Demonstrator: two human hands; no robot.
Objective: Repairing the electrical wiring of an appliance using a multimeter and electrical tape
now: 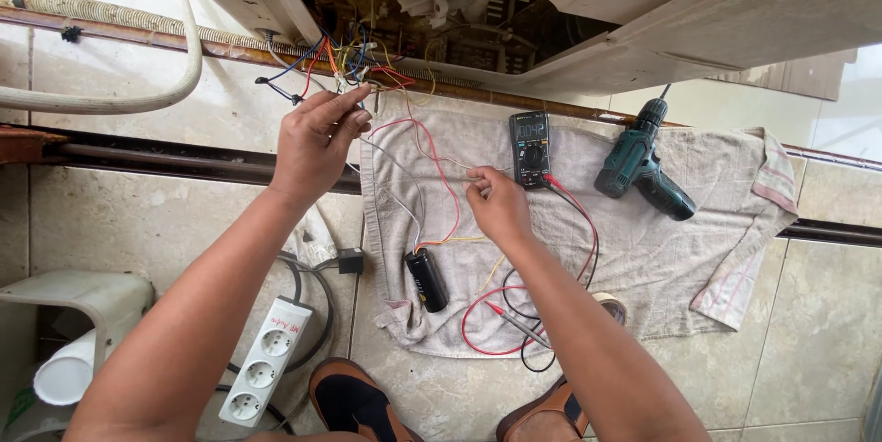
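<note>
Wires hang in a coloured tangle from the open machine; my left hand pinches some, my right hand grips thin strands over the towel. Meter, drill, black cylinder and power strip lie around; which strands I hold is unclear.

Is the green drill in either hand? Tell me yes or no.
No. The green drill lies on the towel, apart from both hands, whose fingers pinch wires.
</note>
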